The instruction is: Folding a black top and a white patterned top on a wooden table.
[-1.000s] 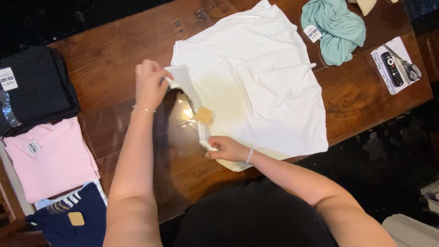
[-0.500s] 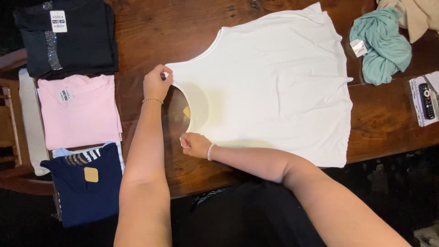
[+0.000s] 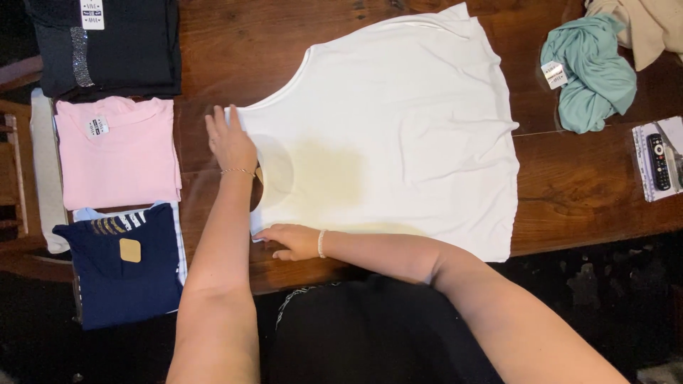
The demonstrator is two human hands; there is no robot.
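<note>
A white sleeveless top [image 3: 398, 135] lies spread flat on the dark wooden table [image 3: 569, 192], its neck opening toward the left. My left hand [image 3: 231, 141] rests flat on the far shoulder strap, fingers together and stretched out. My right hand [image 3: 290, 240] presses flat on the near shoulder strap at the table's front edge. Both wrists carry thin bracelets. Neither hand grips the cloth.
Folded garments line the left side: a black one [image 3: 114, 46], a pink one [image 3: 117, 149], a navy one [image 3: 121, 263]. A bunched teal garment [image 3: 594, 75] and a beige one [image 3: 651, 25] lie far right, with a remote control [image 3: 658, 160] on paper.
The white top has been laid out flat and smooth. My hands have let go of the straps they were pinching and now lie flat on them. The camera has shifted.
</note>
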